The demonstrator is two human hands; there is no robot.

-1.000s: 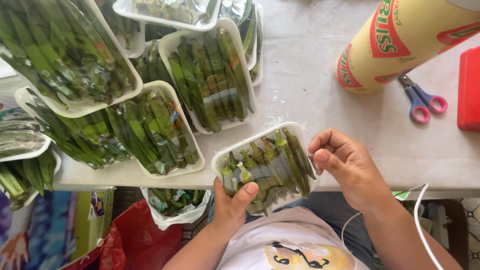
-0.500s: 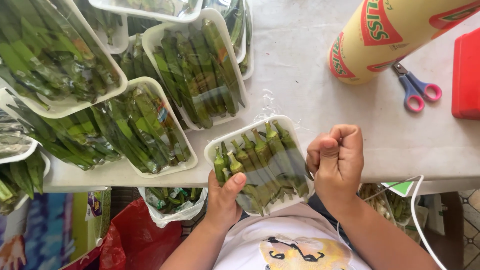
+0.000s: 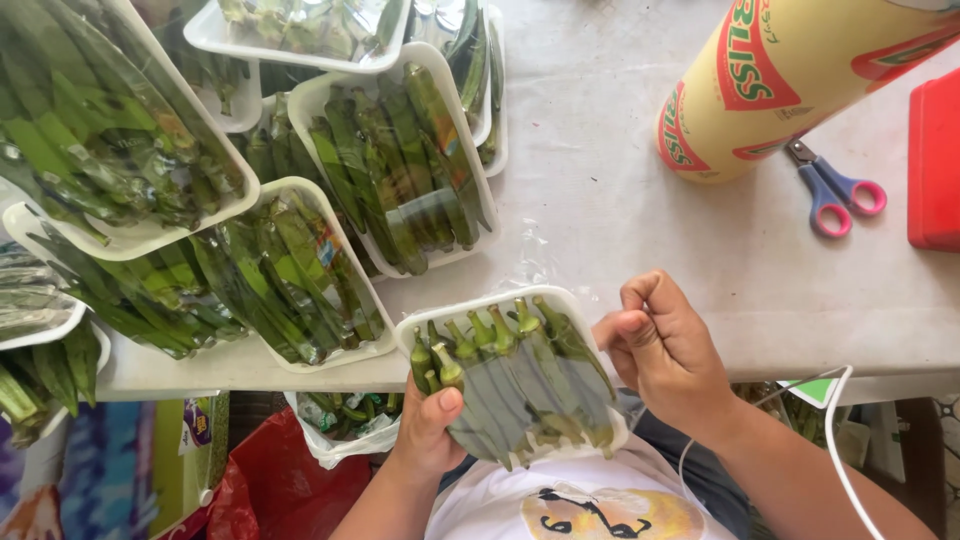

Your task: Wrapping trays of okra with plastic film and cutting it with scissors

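Head view: left hand (image 3: 428, 432) grips okra tray (image 3: 512, 375), right hand (image 3: 665, 352) pinching film.

A white tee with a yellowish print on the chest is worn, both hands (image 3: 425, 430) (image 3: 665, 350) and forearms left bare, no gloves.

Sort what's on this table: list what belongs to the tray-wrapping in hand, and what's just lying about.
In hand:
- white tray of okra, held by the left hand
- clear film at the tray's far edge, beside the right hand
- yellow roll

Lying about:
- wrapped okra trays, stacked at left
- scissors
- red box
- red bag under the table
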